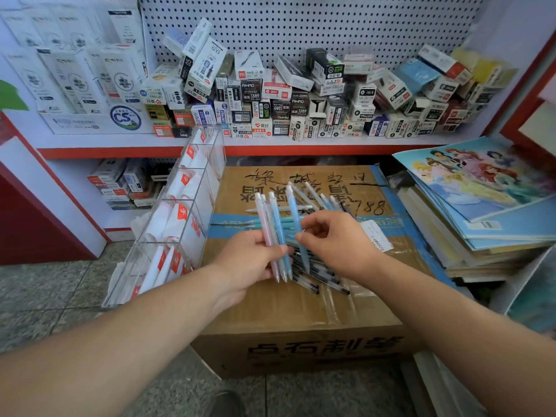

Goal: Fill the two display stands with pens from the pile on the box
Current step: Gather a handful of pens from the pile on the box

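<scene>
Left hand (251, 260) mid frame, fingers curled round small bunch of pens (275, 227). Right hand (337, 240) pinches one blue pen (296, 218). Pen pile (319, 275) on box (301, 314), clear stand (180, 188) just left.

"AIHAO 1389" on shelf pkg (251, 90); "CS" on white ctn (125, 117)

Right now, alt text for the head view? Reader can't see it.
A person's left hand grips a bundle of pastel pens while the right hand pinches a blue pen, over a cardboard box strewn with loose pens. A clear display stand leans at the box's left; a shelf of small boxes runs behind.
</scene>
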A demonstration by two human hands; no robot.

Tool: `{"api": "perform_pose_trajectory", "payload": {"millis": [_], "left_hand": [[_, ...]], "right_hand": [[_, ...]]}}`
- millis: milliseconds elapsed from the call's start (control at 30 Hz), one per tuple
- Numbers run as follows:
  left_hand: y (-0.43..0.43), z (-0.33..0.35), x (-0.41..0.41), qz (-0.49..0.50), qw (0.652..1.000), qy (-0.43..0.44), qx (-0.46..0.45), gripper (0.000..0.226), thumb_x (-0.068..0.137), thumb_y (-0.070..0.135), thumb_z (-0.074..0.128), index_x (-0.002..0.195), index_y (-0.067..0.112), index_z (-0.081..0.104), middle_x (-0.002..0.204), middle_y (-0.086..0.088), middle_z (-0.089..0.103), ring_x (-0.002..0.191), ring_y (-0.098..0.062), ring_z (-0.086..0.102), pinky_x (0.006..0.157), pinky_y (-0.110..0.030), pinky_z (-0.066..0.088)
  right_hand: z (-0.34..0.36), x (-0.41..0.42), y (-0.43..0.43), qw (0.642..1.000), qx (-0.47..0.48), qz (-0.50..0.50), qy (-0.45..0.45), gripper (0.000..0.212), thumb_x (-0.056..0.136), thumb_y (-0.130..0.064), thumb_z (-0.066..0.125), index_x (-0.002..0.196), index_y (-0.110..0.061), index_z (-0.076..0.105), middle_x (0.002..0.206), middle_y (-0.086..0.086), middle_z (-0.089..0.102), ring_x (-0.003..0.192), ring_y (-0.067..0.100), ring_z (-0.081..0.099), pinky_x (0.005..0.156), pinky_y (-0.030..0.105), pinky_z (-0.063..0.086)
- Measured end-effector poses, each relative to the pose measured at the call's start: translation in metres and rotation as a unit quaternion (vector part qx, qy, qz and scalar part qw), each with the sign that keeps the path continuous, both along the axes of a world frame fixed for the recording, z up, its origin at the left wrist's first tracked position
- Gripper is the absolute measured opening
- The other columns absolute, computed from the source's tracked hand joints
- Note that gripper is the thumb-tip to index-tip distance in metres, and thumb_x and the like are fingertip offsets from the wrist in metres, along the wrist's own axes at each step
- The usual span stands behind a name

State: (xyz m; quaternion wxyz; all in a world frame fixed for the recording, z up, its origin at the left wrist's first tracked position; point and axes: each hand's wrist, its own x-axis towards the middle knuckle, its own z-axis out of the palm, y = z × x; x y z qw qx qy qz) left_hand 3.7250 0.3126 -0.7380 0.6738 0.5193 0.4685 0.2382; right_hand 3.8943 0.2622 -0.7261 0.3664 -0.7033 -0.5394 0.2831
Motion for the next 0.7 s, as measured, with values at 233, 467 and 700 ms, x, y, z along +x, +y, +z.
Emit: {"api": "perform_pose_trajectory", "payload": {"millis": [233,467,700], "left_hand": [[-0.0065,0.0025,0.003,-0.036,0.999,-0.007,0.012,0.02,0.097,0.001,0.064,0.108,0.017,0.07,0.107,-0.014,0.077,0.102,-0.027,0.075,0.093,-0.046,0.06],[-0.0057,0.0017,-0.0023,-0.056,0.997,0.032,0.053,0.03,0.086,-0.003,0.075,0.109,0.017,0.071,0.098,-0.009,0.079,0.092,-0.022,0.077,0.084,-0.043,0.063],[0.0008,-0.0026,-0.0039,-0.032,0.991,0.09,0.089,0.03,0.082,0.001,0.082,0.104,0.019,0.073,0.096,-0.008,0.079,0.089,-0.024,0.077,0.079,-0.042,0.064]], "right_hand": [[0.0017,-0.0066,-0.0074,0.992,-0.037,-0.016,0.118,0.016,0.09,-0.013,0.077,0.104,-0.012,0.068,0.086,0.015,0.074,0.072,0.025,0.073,0.065,0.034,0.064],[-0.0031,-0.0083,-0.0088,0.982,-0.051,-0.015,0.18,0.016,0.085,-0.006,0.08,0.098,-0.007,0.07,0.085,0.013,0.076,0.073,0.023,0.075,0.066,0.033,0.063],[-0.0037,-0.0059,-0.0021,0.987,-0.048,-0.019,0.153,0.006,0.092,-0.008,0.073,0.098,-0.01,0.071,0.082,0.009,0.075,0.074,0.021,0.074,0.067,0.033,0.063]]}}
